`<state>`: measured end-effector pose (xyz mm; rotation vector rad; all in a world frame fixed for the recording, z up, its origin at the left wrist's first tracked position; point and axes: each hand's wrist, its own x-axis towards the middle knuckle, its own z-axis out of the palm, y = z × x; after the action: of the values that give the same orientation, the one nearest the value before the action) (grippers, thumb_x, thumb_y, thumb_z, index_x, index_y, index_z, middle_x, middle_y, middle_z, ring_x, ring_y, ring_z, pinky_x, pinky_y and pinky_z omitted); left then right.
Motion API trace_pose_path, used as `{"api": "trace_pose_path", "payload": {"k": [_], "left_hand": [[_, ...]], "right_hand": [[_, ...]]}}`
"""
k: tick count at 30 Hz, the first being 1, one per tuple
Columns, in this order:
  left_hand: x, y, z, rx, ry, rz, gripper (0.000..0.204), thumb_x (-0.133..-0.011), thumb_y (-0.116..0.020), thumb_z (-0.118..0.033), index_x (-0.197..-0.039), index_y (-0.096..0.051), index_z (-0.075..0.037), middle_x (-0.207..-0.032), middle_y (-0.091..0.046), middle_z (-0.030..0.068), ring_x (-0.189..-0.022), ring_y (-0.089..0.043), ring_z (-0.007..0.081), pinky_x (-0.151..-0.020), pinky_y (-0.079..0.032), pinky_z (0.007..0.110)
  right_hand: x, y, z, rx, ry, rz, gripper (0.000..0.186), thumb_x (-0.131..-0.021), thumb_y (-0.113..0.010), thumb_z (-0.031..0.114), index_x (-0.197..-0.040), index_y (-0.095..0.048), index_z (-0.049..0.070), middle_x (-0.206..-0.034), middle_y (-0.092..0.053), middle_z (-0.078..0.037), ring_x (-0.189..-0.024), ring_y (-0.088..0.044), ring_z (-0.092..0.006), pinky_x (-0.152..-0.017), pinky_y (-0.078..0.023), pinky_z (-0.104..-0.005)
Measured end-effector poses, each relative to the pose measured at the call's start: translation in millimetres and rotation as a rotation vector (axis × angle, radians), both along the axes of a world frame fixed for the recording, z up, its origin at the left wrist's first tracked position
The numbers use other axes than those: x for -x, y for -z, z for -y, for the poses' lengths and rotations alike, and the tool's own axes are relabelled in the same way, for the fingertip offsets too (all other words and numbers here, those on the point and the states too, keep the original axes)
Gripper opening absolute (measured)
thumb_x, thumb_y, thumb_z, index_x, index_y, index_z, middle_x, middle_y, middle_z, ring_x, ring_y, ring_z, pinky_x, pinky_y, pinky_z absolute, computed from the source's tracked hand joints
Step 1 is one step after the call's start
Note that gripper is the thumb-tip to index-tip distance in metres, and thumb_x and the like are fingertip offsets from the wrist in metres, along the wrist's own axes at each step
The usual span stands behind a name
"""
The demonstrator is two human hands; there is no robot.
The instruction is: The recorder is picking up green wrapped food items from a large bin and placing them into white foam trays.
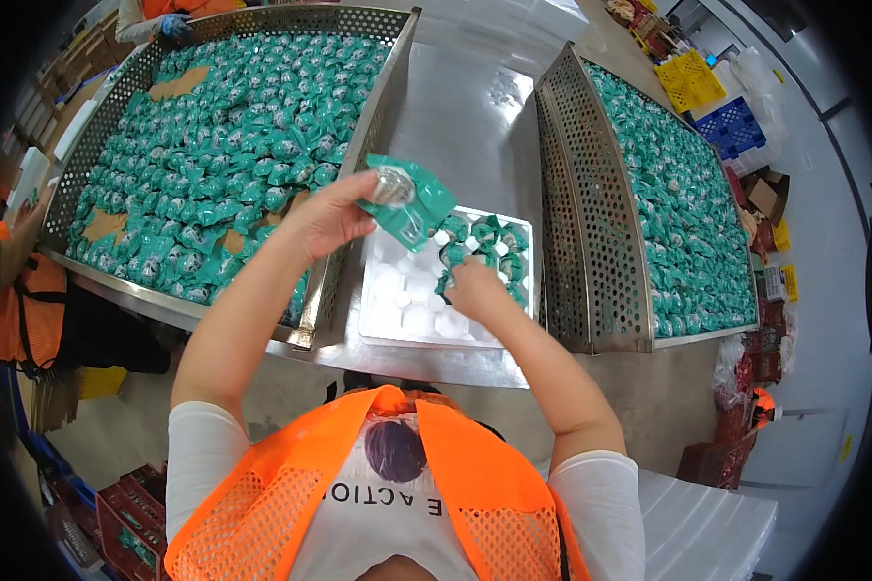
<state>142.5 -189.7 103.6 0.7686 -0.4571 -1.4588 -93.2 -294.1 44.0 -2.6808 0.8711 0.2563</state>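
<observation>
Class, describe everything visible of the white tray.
The white tray looks like plastic or foam, roughly rectangular, with rows of rounded wells. It lies flat on the metal table between two perforated metal bins. Green packets sit in its right part; wells on the left show bare white. The right hand is at the packets; whether it touches the tray is unclear.

Yellow crate near blue crate, cardboard box, pale wall
</observation>
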Motion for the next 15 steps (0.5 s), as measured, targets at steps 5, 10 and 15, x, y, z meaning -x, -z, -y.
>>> {"api": "trace_pose_path", "payload": {"k": [5, 10, 15], "left_hand": [[24, 14, 2, -0.142, 0.082, 0.069, 0.038, -0.081, -0.058, -0.02, -0.114, -0.043, -0.011, -0.1, -0.055, -0.0002, -0.083, -0.055, 0.0083, -0.06, -0.046, 0.021], [38, 10, 8, -0.204, 0.075, 0.102, 0.04, -0.078, -0.06, -0.015, -0.113, -0.042, -0.013, -0.103, -0.054, 0.0013, -0.089, -0.055, 0.0113, -0.065, -0.049, 0.025], [53, 44, 30, -0.376, -0.061, 0.223, 0.036, -0.075, -0.063, -0.018, -0.105, -0.044, -0.012, -0.102, -0.052, 0.0022, -0.086, -0.055, 0.013, -0.067, -0.045, 0.029]], "right_hand": [[12, 12, -6, -0.013, 0.077, 0.142, 0.024, -0.067, -0.06, 0.013, -0.086, -0.058, -0.001, -0.098, -0.05, -0.02, -0.082, -0.056, -0.0354, -0.069, -0.048, -0.0413], [19, 26, -6, -0.01, 0.003, 0.247, 0.019, -0.066, -0.061, 0.009, -0.081, -0.057, -0.002, -0.095, -0.049, -0.019, -0.077, -0.057, -0.0361, -0.066, -0.048, -0.0413], [18, 32, -8, 0.003, -0.014, 0.333, 0.018, -0.066, -0.062, 0.01, -0.078, -0.057, -0.001, -0.09, -0.048, -0.017, -0.074, -0.057, -0.0356, -0.064, -0.048, -0.0411]]}}
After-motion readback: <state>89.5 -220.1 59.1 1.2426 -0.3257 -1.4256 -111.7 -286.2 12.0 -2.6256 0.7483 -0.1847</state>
